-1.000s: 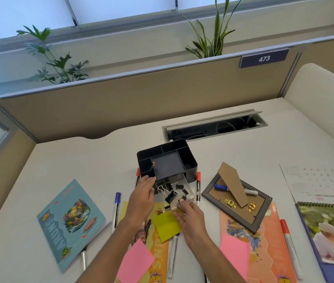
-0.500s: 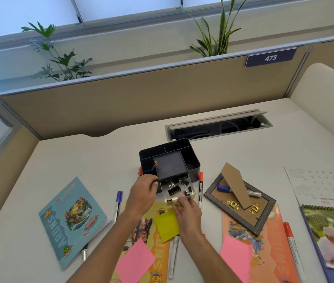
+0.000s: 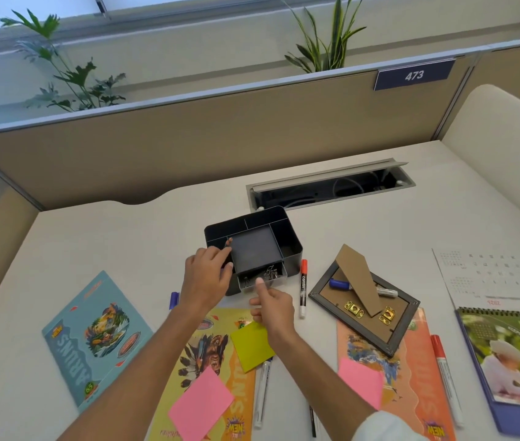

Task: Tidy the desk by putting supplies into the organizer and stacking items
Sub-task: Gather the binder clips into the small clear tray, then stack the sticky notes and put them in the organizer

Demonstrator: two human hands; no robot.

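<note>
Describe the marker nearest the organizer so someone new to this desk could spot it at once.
Start at the black organizer in the middle of the desk. Just off its right side, between it and the grey picture frame, a marker lies pointing away from the person. Its orange-red cap toward the organizer, white body and bare-desk spot set it apart from the red marker by the calendar.

black desk organizer (image 3: 287, 246) upright mid-desk, front drawer (image 3: 260, 280) part open w/ binder clips (image 3: 270, 273) inside

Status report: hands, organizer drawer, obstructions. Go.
Left hand steadying organizer. Right hand empty, thumb at drawer, which sits ajar with binder clips inside. No obstruction.
</note>
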